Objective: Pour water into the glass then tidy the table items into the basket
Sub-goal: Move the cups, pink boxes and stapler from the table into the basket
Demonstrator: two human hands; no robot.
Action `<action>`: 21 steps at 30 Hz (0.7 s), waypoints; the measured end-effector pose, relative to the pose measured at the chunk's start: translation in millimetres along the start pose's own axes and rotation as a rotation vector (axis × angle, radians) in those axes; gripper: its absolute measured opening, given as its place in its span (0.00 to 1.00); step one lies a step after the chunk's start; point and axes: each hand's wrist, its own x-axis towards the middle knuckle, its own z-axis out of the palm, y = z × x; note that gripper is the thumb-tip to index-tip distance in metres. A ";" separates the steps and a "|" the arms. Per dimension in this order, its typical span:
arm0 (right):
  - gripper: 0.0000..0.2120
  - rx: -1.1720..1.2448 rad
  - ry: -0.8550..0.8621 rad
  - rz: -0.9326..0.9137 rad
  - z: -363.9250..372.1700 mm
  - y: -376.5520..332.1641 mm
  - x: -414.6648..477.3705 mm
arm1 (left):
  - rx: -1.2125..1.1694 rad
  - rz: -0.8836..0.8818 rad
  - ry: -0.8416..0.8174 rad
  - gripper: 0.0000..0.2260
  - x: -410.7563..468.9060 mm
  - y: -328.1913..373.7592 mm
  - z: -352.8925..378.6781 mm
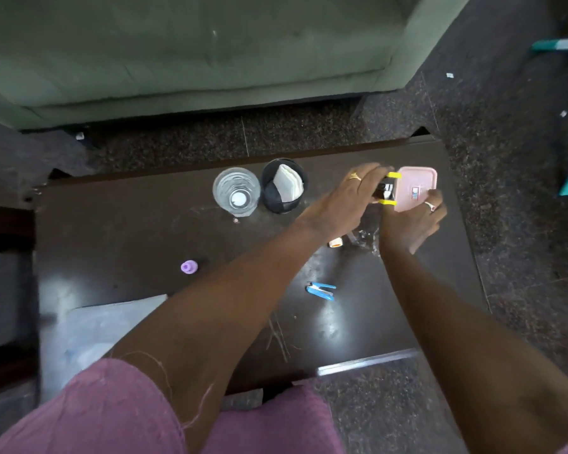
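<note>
Got the pink box in both hands over at the far right end of the table – gripped by the left hand at the end with the 2 yellow clips, cupped by the right hand round the near corner with 1 finger over the lid. Can't identify the dark bit under the left fingers. Can't say whether lifted clear or resting on the wood either.

Looks like light, stiff plastic with a smooth lid, so probably a bit slippery. Better to hold it by the short ends or the clips than to pinch the lid flat. Might shift or rattle if loaded, no way to see inside.

Worth minding the glass, already holding water, at far centre just beside the black round basket stuffed with white paper. Fragile and easy to knock, and doubt the box fits that basket.

Also lying about: purple cap, blue stapler, small orange-and-white thing with something clear beside it under the wrists, pale sheet at the near left. Nothing really blocking the way to the basket – just the glass
</note>
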 end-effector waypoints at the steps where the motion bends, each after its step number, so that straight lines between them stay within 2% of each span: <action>1: 0.28 0.035 -0.003 -0.033 0.3 -13.4 -1.3 | -0.029 -0.017 0.051 0.23 -3.2 -1.3 -9.7; 8: 0.33 0.431 -0.175 -0.259 8.4 -134.7 -63.2 | -0.161 -0.218 0.423 0.21 -60.0 -54.1 -114.8; 12: 0.35 0.596 -0.449 -0.398 23.0 -196.8 -126.1 | -0.195 -0.407 0.619 0.21 -118.3 -101.0 -172.4; 16: 0.36 0.556 -0.755 -0.550 39.2 -250.6 -194.6 | -0.315 -0.555 0.755 0.23 -184.8 -139.6 -227.6; 19: 0.33 0.492 -0.915 -0.726 47.7 -289.5 -252.9 | -0.281 -0.606 0.872 0.23 -242.0 -164.2 -273.4; 21: 0.32 0.475 -0.985 -0.775 50.7 -313.8 -288.3 | -0.246 -0.629 1.005 0.22 -275.2 -174.7 -304.2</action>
